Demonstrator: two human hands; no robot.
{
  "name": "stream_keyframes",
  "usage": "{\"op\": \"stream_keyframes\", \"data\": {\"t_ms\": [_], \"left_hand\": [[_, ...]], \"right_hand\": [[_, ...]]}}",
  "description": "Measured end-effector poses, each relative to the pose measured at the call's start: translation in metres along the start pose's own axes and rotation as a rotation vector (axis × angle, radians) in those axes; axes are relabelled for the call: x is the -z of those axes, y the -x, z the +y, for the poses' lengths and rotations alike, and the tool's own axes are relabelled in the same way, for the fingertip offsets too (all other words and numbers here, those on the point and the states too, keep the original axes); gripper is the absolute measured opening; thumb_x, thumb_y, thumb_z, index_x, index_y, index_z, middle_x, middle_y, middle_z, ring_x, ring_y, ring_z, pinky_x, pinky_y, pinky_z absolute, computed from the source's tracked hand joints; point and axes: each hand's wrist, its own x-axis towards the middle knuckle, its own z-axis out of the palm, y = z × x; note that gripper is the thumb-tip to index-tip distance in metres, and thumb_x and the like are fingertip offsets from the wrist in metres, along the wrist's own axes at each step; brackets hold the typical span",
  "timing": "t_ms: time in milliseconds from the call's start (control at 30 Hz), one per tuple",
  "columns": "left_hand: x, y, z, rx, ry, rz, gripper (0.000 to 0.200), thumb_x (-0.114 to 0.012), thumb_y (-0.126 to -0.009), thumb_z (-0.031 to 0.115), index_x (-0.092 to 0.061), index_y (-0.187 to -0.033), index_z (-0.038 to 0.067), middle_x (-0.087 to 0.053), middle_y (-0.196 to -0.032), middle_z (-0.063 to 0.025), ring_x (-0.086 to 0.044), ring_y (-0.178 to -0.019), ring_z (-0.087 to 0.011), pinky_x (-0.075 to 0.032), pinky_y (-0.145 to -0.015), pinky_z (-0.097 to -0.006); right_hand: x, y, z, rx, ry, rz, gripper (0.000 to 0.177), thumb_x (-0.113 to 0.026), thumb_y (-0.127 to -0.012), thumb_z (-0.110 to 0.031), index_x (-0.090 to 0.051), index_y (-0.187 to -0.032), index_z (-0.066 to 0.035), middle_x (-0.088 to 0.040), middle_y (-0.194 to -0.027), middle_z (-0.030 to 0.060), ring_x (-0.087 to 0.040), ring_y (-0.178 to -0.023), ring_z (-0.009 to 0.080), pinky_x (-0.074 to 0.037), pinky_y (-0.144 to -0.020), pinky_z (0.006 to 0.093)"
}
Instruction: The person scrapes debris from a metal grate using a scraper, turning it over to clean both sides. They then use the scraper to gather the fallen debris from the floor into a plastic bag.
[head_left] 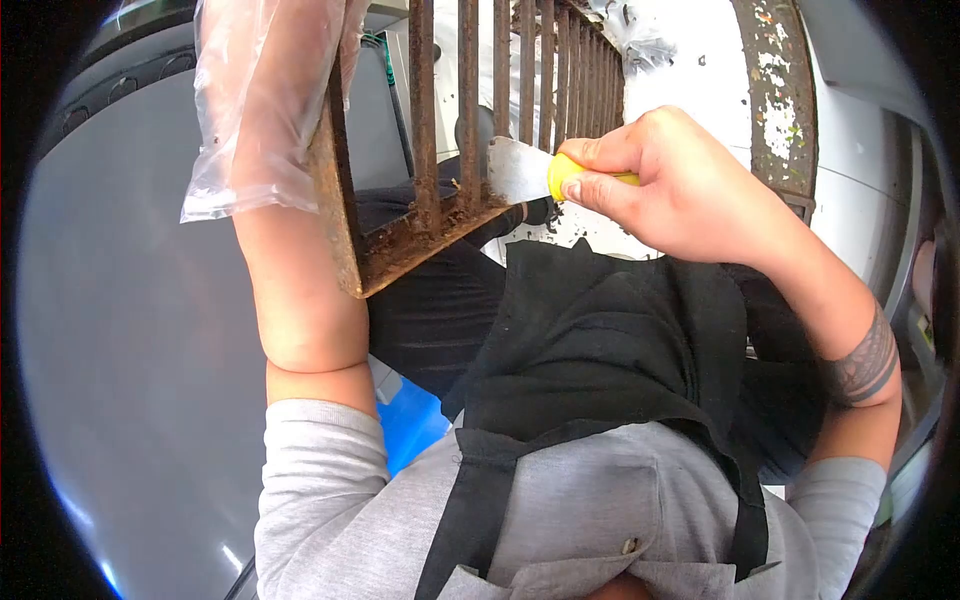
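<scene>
My right hand (680,185) is closed around the yellow handle of a scraper (522,168). The scraper's flat metal blade is against the lower rail of a rusty metal grate (425,130), near the foot of a bar. Dark crumbs and rust cling to that rail. A loose clear plastic glove (265,110) covers my left forearm, which reaches up along the grate's left end. The fingers of my left hand are hidden or beyond the top edge, so their grip does not show. The grate is tilted up over my lap.
Dark flakes lie scattered on the white floor (690,90) beyond the grate. A worn, rusty strip with peeling white patches (783,110) lies at the upper right. On the left is a large grey panel (140,300). Something blue (412,425) shows beside my leg.
</scene>
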Motion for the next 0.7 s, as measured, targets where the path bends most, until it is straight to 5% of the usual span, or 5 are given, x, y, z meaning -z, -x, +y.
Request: {"op": "stream_keyframes", "data": {"t_ms": [133, 333, 433, 633, 700], "left_hand": [[0.007, -0.002, 0.005, -0.062, -0.197, -0.064, 0.013, -0.049, -0.074, -0.011, -0.061, -0.081, -0.008, -0.066, -0.1, -0.0125, -0.053, -0.078, -0.0111, -0.04, -0.064, -0.0182], [0.023, -0.011, -0.005, -0.584, -0.79, -0.244, 0.013, -0.053, -0.072, -0.015, -0.059, -0.08, -0.007, -0.067, -0.103, -0.0159, -0.057, -0.083, -0.013, -0.043, -0.071, -0.0191], [0.009, -0.006, 0.006, 0.123, 0.099, -0.089, 0.014, -0.054, -0.071, -0.016, -0.059, -0.079, -0.006, -0.068, -0.103, -0.0167, -0.058, -0.085, -0.0132, -0.043, -0.072, -0.0194], [0.013, -0.016, -0.031, -0.996, -0.586, -0.099, 0.027, -0.047, -0.074, -0.015, -0.065, -0.092, -0.006, -0.067, -0.1, -0.0093, -0.053, -0.073, -0.0103, -0.041, -0.063, -0.0196], [0.011, -0.007, -0.015, -0.358, -0.216, -0.087, 0.028, -0.047, -0.075, -0.014, -0.064, -0.096, -0.006, -0.065, -0.099, -0.0079, -0.052, -0.069, -0.0107, -0.042, -0.061, -0.0209]], "right_hand": [[-0.016, -0.007, 0.039, 0.205, -0.096, 0.079, 0.02, -0.066, -0.094, -0.016, -0.075, -0.097, 0.002, -0.071, -0.077, 0.0172, -0.067, -0.066, 0.0329, -0.054, -0.067, 0.0402], [-0.033, -0.019, 0.075, 0.485, -0.085, 0.098, 0.028, -0.071, -0.094, -0.009, -0.072, -0.12, 0.003, -0.071, -0.085, 0.0135, -0.067, -0.073, 0.0199, -0.052, -0.068, 0.0321], [-0.04, -0.023, 0.074, 0.51, -0.158, 0.127, 0.028, -0.071, -0.095, -0.009, -0.072, -0.12, 0.003, -0.072, -0.086, 0.0129, -0.068, -0.075, 0.0197, -0.053, -0.07, 0.0316], [-0.049, -0.02, 0.066, 0.456, -0.28, 0.125, 0.028, -0.069, -0.098, -0.014, -0.072, -0.121, 0.003, -0.071, -0.082, 0.0089, -0.066, -0.072, 0.0129, -0.052, -0.065, 0.0278], [-0.044, -0.014, 0.055, 0.029, -0.589, -0.067, 0.027, -0.067, -0.101, -0.018, -0.074, -0.118, 0.002, -0.066, -0.072, 0.0052, -0.058, -0.057, 0.007, -0.045, -0.052, 0.0231]]}}
